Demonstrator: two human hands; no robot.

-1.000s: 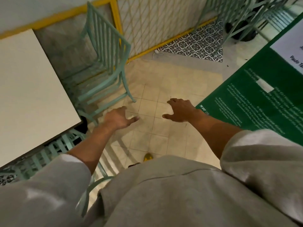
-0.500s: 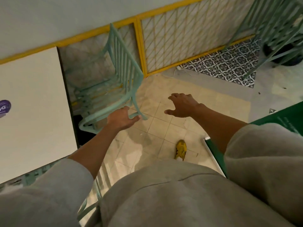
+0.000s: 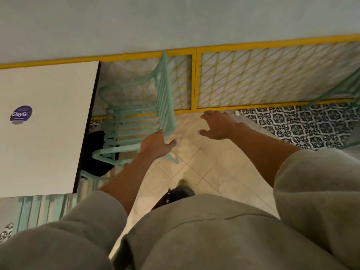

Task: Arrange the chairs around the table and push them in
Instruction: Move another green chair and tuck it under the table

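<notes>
A mint-green metal chair [image 3: 136, 115] stands at the right side of the white table [image 3: 48, 133], its seat partly under the table edge and its slatted back toward me. My left hand [image 3: 156, 146] is closed on the near end of the chair's back, thumb out to the right. My right hand [image 3: 218, 125] hovers to the right of the chair with its fingers spread and holds nothing. A second mint chair [image 3: 42, 210] shows at the table's near edge, bottom left, mostly hidden by my sleeve.
A yellow-framed lattice fence [image 3: 272, 75] runs along the wall just behind the chair. Part of another mint chair [image 3: 346, 90] stands at the far right over patterned tiles [image 3: 302, 125]. The table's black base [image 3: 97, 154] sits beneath it. My shoe [image 3: 182, 190] is on beige tiles.
My left hand went forward from above the floor to the chair's back and closed on it. My right hand reached ahead toward the fence. The view swung left, away from the green board.
</notes>
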